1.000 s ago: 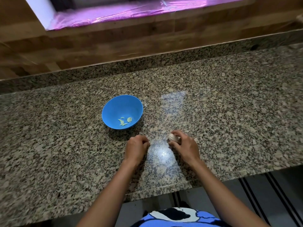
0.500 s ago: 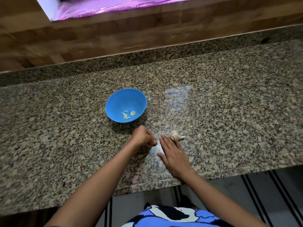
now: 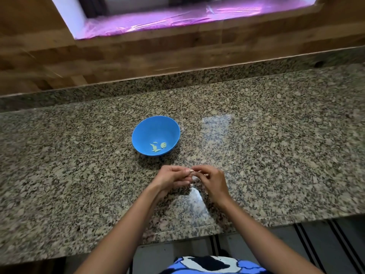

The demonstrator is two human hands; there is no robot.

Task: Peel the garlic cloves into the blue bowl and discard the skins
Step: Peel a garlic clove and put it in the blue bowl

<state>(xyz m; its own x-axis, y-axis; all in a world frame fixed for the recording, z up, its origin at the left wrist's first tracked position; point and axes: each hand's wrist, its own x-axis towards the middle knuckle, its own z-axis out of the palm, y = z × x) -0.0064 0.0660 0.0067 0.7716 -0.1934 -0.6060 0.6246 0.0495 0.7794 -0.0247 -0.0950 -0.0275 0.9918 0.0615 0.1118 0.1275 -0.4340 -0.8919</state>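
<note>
Both hands pinch one garlic clove [image 3: 192, 171] just in front of the blue bowl [image 3: 154, 129].
I see the left hand [image 3: 171, 177] and right hand [image 3: 212, 179] curled, fingertips gripping the clove above the worktop [image 3: 276, 155]. The bowl holds pale peeled pieces [image 3: 158, 146]. Granite runs wide to both sides; its front edge passes under the forearms.

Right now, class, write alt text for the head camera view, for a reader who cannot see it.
The left hand and the right hand meet over a speckled granite counter and pinch a small pale piece of garlic between their fingertips. Just beyond them stands a blue bowl holding a few peeled cloves.
</note>
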